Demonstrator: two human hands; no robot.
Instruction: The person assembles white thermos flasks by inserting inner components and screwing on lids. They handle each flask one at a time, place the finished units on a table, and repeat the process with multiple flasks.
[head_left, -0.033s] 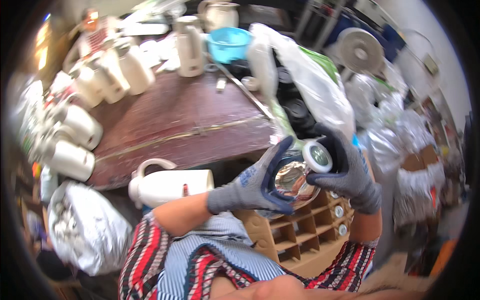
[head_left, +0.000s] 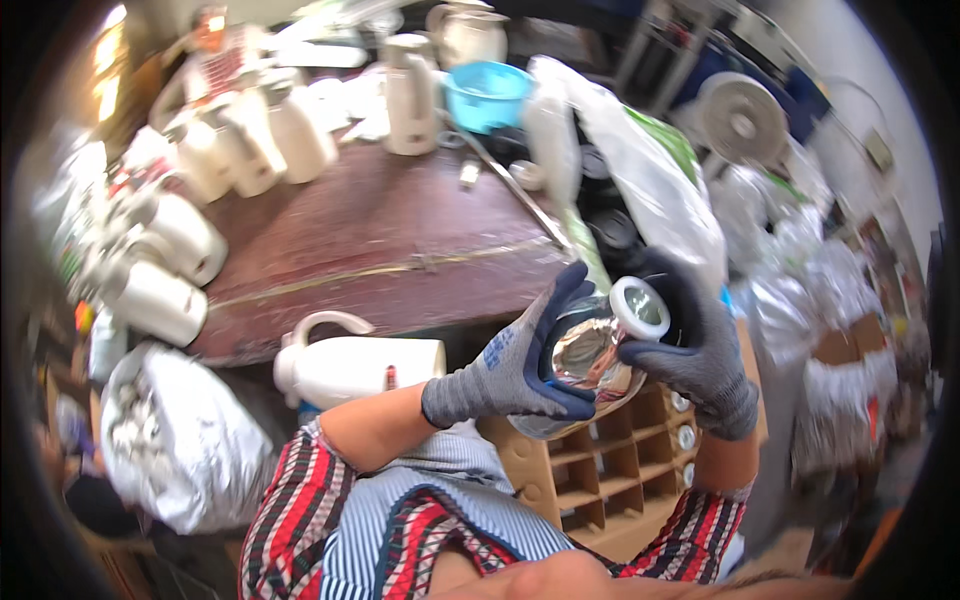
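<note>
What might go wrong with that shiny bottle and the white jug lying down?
The shiny bottle looks smooth, so it might slip from the gloved left hand and right hand. They hold it up over the cardboard box, so a dropped bottle could bang on that and maybe get damaged. The white jug lies on its side near the left forearm, so a bump might roll it.

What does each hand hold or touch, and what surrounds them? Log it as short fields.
Left hand: gloved, holding a silver flask
Right hand: gloved, at the white ring on the flask; grip unclear
Below the flask: cardboard box with dividers
Left of the flask: white jug lying on its side
Table: dark red, more jugs along its left side
Far side: blue bowl
Far right: fan
</note>
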